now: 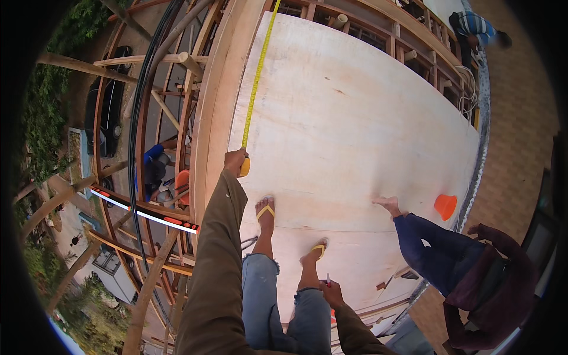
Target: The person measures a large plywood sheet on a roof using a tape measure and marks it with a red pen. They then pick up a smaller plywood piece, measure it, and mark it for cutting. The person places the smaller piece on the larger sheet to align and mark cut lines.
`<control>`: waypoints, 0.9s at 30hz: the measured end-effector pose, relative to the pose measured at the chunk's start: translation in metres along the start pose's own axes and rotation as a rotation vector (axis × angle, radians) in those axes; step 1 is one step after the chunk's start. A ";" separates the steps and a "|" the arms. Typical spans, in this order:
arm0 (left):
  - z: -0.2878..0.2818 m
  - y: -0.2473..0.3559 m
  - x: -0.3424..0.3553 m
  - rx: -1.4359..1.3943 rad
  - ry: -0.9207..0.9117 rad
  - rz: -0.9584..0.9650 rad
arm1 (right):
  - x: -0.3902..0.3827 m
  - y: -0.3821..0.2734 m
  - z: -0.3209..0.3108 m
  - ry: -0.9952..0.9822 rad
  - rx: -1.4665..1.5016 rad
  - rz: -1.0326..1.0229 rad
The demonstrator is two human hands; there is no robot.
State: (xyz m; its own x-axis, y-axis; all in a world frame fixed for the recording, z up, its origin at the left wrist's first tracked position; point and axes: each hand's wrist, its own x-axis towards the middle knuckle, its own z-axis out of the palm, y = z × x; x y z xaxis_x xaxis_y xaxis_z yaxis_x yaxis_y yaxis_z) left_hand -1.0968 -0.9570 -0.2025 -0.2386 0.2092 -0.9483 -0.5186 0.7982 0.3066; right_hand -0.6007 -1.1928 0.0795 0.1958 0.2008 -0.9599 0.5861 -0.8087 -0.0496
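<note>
Brown sleeve (213, 266) foremost, the left hand (235, 160) grips a tape measure (245, 167) left of centre; the right hand (332, 294), lower centre, holds a pen-like marker (328, 279). Slackened grip could let the blade (255, 94) recoil along the plywood (355, 118).

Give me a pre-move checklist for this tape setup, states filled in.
1. Left-hand grip on rounded yellow tape-measure case: ok.
2. Long yellow tape blade without visible kink, near left edge of pale flat plywood sheet: ok.
3. Blade's far end secured: cannot tell, out of frame.
4. Right-hand grip on slim white-and-red pen-like marker: ok.
5. Co-worker's bare foot off the blade: ok.
6. Orange tapered container away from blade: ok.
</note>
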 end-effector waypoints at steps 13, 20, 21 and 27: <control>-0.034 -0.083 0.081 0.343 0.395 0.072 | 0.036 -0.030 0.008 0.000 -0.059 -0.071; -0.047 -0.121 0.135 0.372 0.413 0.045 | 0.069 -0.044 0.023 -0.042 -0.151 -0.013; -0.048 -0.123 0.141 0.371 0.411 0.044 | 0.073 -0.046 0.026 -0.045 -0.162 -0.028; -0.050 -0.122 0.165 0.387 0.410 -0.006 | 0.091 -0.056 0.035 -0.051 -0.194 -0.014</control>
State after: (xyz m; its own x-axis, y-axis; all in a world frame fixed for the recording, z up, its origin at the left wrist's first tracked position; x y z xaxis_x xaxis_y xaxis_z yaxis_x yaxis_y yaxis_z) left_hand -1.1137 -1.0480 -0.3925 -0.5764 0.0289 -0.8167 -0.2001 0.9640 0.1753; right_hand -0.6433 -1.1488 -0.0147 0.1494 0.1796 -0.9723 0.7301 -0.6832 -0.0140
